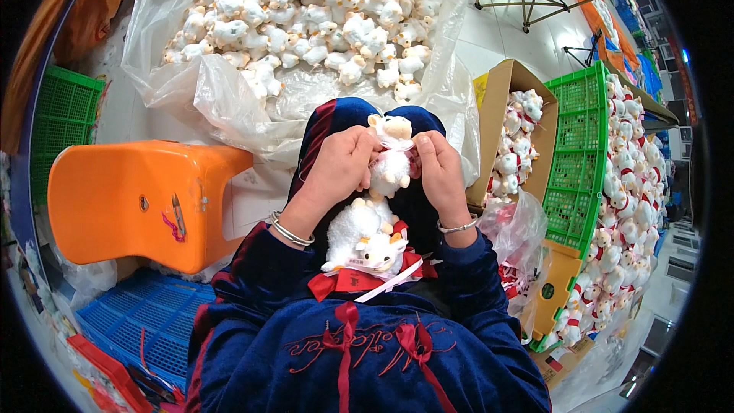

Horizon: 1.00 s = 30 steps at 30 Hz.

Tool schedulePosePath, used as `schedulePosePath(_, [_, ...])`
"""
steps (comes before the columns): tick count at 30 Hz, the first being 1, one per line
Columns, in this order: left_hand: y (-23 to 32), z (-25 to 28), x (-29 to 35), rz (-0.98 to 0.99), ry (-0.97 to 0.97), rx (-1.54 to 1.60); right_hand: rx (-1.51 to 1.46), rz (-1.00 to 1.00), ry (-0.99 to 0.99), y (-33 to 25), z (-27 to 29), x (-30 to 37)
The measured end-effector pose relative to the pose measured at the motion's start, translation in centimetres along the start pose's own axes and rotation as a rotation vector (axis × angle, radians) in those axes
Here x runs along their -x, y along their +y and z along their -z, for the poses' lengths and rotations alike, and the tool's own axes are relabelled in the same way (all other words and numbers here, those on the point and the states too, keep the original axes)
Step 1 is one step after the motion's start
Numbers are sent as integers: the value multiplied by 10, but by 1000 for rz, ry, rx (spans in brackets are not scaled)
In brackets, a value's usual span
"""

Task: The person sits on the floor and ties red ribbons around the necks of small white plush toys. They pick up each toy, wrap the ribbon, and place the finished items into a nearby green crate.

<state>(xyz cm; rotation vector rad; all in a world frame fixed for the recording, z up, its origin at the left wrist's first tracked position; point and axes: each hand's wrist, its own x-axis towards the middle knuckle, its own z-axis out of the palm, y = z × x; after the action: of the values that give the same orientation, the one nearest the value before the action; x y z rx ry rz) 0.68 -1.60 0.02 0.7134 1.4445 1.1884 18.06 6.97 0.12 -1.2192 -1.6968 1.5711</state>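
Note:
Above my knees, a small white plush animal [391,172] with a cream muzzle is held up between my two hands. My left hand [338,164] is closed, pinching it at its left side near the neck. On the other side my right hand [442,172] is closed too, its thumb and finger at the toy's right edge. A bit of something pinkish and sheer shows by the fingertips; its shape is unclear. More white plush toys [348,233] lie in my lap, with red cloth pieces [340,281] and a pale ribbon strip [391,279].
Ahead, a clear plastic sheet [222,95] bears a heap of plush toys [306,15]. To the left stands an orange stool [122,206] with thread snips [178,216] on it. At right are a cardboard box [489,126], a green crate [573,160] and many toys with red scarves [631,206].

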Motion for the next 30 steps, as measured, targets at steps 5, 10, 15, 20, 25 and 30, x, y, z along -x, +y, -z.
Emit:
schedulePosePath(5, [14,-2,-3,9,1,-155,74,21,-43,-7,0,2])
schedulePosePath(10, [11,-3,-7,-283,57,-402,119,84,8,-3,-6,4])
schedulePosePath(15, [17,1,-9,-500,33,-446,158,138,41,-4,-9,5])
schedulePosePath(20, [14,-2,-11,-506,38,-485,170,221,84,-8,-17,6])
schedulePosePath(25, [6,-1,-11,-490,55,-396,166,252,132,3,-18,5])
schedulePosePath(30, [-1,0,-8,-434,69,-365,136,210,148,4,-21,8])
